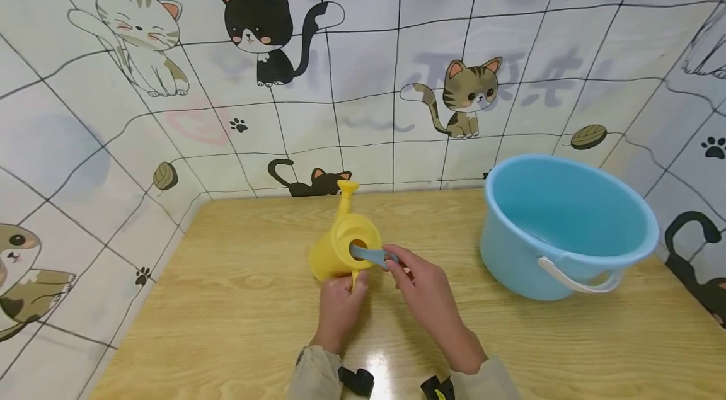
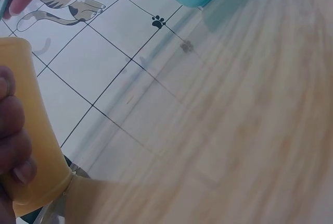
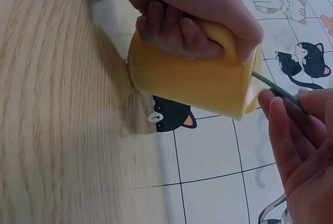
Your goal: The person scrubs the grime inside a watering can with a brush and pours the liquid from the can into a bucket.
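Note:
A yellow watering can (image 1: 324, 256) stands at the middle of the table, leaning a little, its spout pointing to the back wall. My left hand (image 1: 341, 308) grips its handle, fingers curled round it in the right wrist view. Between thumb and fingers, my right hand (image 1: 422, 290) pinches the end of a light blue tool (image 1: 367, 254) with a flat, thin handle. The tool's other end goes into the can's round top opening and is hidden inside, so its kind cannot be told. In the right wrist view the tool (image 3: 276, 86) appears as a thin strip.
A large light blue bucket (image 1: 513, 255) with a white handle (image 1: 578, 285) stands to the right on the wooden table (image 1: 227, 324). Cat-patterned sheeting (image 1: 368, 72) rises behind and on both sides. Each wrist carries a black strap device (image 1: 357, 381).

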`<state>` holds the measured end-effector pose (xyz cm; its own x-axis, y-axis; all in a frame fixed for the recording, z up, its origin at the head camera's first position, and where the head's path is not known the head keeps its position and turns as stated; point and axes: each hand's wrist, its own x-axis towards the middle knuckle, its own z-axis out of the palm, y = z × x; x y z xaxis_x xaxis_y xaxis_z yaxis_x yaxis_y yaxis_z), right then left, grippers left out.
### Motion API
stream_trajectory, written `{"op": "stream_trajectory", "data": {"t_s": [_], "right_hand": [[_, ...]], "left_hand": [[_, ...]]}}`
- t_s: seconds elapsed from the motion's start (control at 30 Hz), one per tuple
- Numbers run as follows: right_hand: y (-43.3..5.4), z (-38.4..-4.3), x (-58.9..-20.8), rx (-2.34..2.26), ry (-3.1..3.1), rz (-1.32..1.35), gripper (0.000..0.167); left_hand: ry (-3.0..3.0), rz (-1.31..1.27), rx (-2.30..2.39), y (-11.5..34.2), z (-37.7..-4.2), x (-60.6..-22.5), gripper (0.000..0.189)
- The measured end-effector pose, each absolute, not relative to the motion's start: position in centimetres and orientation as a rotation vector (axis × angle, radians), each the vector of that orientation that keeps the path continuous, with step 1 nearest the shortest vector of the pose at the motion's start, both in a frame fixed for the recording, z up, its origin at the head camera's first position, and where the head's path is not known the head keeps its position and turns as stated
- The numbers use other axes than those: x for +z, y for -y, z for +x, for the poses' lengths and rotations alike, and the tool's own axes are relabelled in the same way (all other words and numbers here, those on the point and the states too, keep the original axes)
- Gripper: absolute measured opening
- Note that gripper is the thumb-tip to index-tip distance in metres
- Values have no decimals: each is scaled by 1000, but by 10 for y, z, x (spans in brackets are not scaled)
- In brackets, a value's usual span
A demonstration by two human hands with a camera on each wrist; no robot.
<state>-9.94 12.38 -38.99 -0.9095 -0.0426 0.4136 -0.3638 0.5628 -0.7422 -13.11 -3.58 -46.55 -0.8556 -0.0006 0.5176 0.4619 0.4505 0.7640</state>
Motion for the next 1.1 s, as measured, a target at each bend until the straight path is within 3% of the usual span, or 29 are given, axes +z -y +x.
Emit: {"op": "stream_trajectory", "data": {"t_s": [0.73,1.1], "right_hand": [[-128,-101,-390,1543,2321,256,25],[-124,-103,-400,1821,2313,145,30]], "left_hand": [[2287,-276,-1542,37,-127,-464,50],[2306,-352,-1321,35,-129,-468,49]]}}
